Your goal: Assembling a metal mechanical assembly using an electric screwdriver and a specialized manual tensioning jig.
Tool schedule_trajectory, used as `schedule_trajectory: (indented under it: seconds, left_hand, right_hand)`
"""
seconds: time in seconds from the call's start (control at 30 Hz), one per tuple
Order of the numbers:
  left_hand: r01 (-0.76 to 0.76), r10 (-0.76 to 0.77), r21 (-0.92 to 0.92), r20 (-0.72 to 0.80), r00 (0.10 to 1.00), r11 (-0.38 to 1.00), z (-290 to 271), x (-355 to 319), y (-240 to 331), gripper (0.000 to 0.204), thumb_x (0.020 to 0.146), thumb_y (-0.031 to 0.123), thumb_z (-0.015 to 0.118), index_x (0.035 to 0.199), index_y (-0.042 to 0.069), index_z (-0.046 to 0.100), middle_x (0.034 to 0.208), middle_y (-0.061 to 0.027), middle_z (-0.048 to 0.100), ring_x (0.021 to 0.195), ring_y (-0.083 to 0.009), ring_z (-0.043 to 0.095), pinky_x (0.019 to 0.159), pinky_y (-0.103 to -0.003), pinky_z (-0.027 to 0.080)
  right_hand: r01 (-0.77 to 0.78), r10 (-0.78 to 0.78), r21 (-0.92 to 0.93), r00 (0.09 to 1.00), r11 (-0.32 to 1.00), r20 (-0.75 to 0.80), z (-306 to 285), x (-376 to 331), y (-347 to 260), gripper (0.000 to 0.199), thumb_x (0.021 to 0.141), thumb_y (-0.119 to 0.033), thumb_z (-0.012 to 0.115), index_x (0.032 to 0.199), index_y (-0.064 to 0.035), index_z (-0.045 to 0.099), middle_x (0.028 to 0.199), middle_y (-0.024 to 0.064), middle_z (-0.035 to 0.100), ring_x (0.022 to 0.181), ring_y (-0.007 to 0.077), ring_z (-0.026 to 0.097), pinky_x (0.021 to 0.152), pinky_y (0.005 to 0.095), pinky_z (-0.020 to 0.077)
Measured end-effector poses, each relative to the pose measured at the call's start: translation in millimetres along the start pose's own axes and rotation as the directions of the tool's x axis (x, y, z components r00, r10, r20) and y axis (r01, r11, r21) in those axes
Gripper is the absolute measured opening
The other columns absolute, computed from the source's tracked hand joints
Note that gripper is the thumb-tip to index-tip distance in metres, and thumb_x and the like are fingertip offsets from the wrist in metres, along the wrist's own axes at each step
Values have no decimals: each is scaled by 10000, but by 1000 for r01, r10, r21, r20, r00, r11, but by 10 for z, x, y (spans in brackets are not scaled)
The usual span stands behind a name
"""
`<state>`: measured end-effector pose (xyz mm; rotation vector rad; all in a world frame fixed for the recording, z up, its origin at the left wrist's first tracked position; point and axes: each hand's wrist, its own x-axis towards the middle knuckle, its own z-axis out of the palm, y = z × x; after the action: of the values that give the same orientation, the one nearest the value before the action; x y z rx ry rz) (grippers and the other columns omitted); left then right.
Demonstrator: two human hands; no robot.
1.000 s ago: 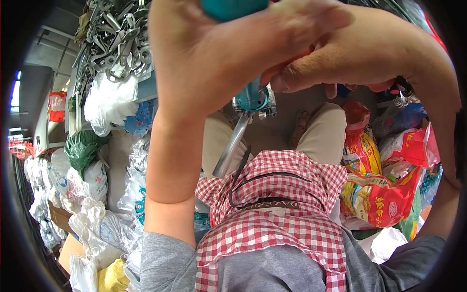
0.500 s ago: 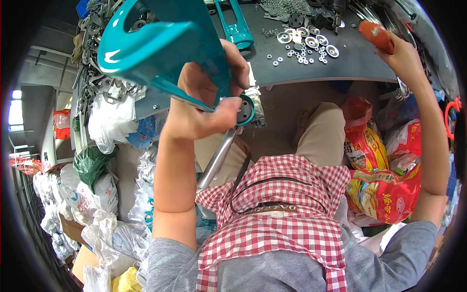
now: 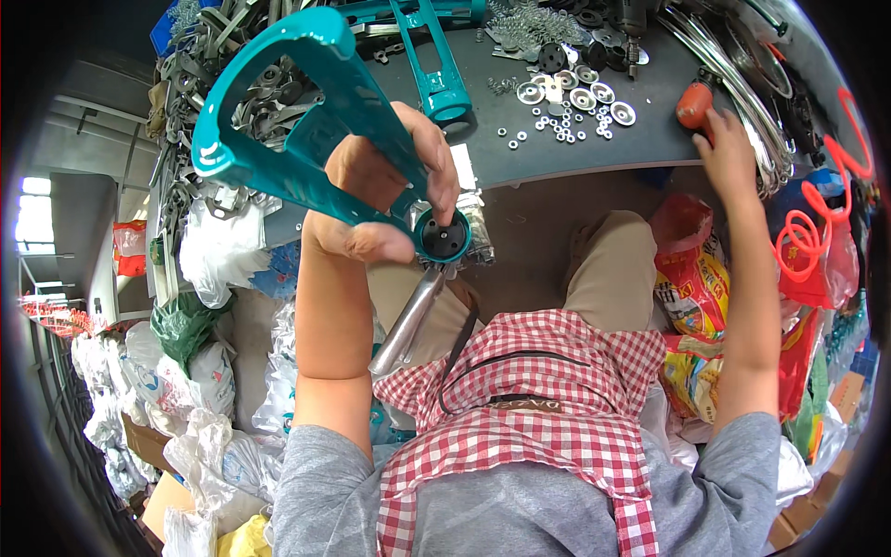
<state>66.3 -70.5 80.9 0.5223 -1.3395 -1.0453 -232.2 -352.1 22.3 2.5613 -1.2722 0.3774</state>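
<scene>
My left hand (image 3: 380,186) is wrapped round a glossy teal frame (image 3: 306,167) with a wide curved, open end, raised above the table's front edge. At its narrow end a round black disc (image 3: 444,237) with small holes sits in a teal ring. A silver tube (image 3: 408,320) slants down from there toward my lap. On the table's right side lies a tool with an orange-red bulb-shaped handle (image 3: 693,107). My right hand (image 3: 729,153) is beside it, fingers extended and fingertips at the handle, not wrapped round it.
Metal cups (image 3: 583,98) and small nuts lie mid-table, with springs (image 3: 534,28) behind. Another teal frame (image 3: 432,65) lies on the table (image 3: 501,102). Long metal rods (image 3: 742,102) are at the right, a heap of grey metal parts (image 3: 200,84) at the left. Bags (image 3: 691,288) surround my legs.
My right hand has lowered the orange-red-handled tool onto the table and its grip has loosened. The teal frame in my left hand has tilted and shifted slightly left.
</scene>
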Motion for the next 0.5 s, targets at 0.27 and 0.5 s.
schedule_trajectory:
  seconds: [0.27,0.5]
  left_hand:
    - [-82,93,-132,74,993,988,-67,-13,-106,721,583,458,789,1003,-26,461,716,-54,469,590,-137,448,499,-243,345]
    - [-131,333,420,-454,826,898,561,-211,-107,489,714,233,715,1018,-19,427,817,-61,459,687,-112,428,569,-217,350]
  right_hand:
    - [613,-595,709,440,-349,-673,-792,-1570,-2901,321,782,-312,581,965,-52,543,882,70,529,862,224,538,754,335,437]
    - [717,-440,612,456,-334,-774,-634,-1706,-2960,185,713,-238,554,644,-123,426,608,6,410,591,159,484,520,282,377]
